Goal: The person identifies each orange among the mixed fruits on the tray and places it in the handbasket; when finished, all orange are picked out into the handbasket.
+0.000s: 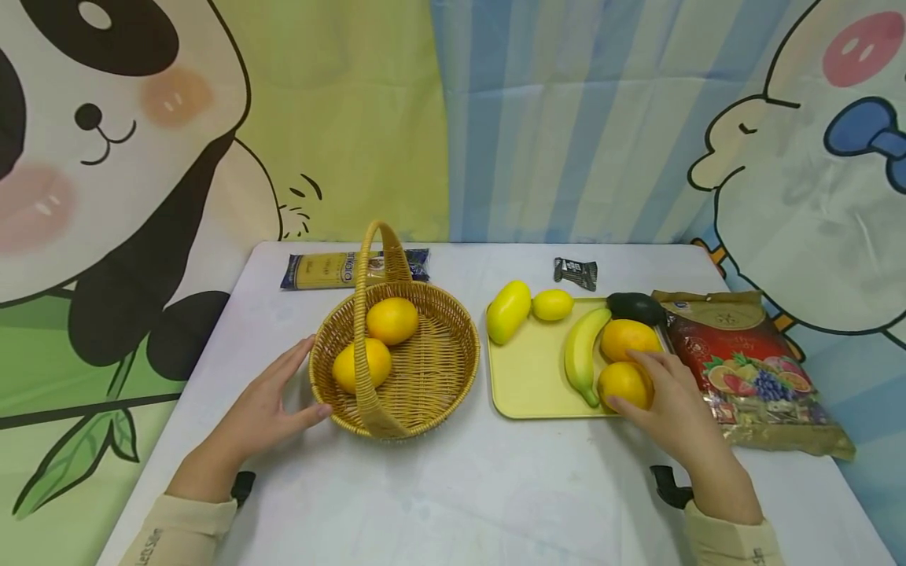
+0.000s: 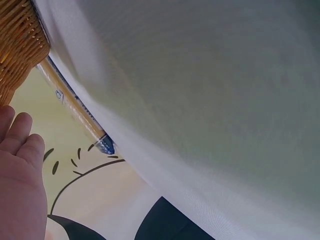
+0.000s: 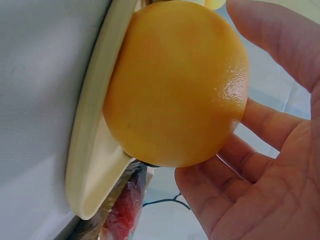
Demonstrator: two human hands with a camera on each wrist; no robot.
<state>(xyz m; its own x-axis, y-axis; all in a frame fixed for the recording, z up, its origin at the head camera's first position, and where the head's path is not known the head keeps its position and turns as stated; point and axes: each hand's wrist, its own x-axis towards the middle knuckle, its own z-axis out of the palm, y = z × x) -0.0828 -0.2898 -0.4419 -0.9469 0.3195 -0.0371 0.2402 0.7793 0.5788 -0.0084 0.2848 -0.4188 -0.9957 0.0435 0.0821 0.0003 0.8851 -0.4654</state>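
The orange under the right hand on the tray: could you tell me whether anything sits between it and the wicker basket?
Yes. The banana lies on the yellow tray just left of the orange that the right hand holds. Beyond it, only bare tray and table reach the basket, which the left hand touches.

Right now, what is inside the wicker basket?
Two yellow-orange fruits lie in the basket; its handle crosses the nearer one, hiding a strip of it.

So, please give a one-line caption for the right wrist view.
Right hand cups an orange fruit at the yellow tray edge.
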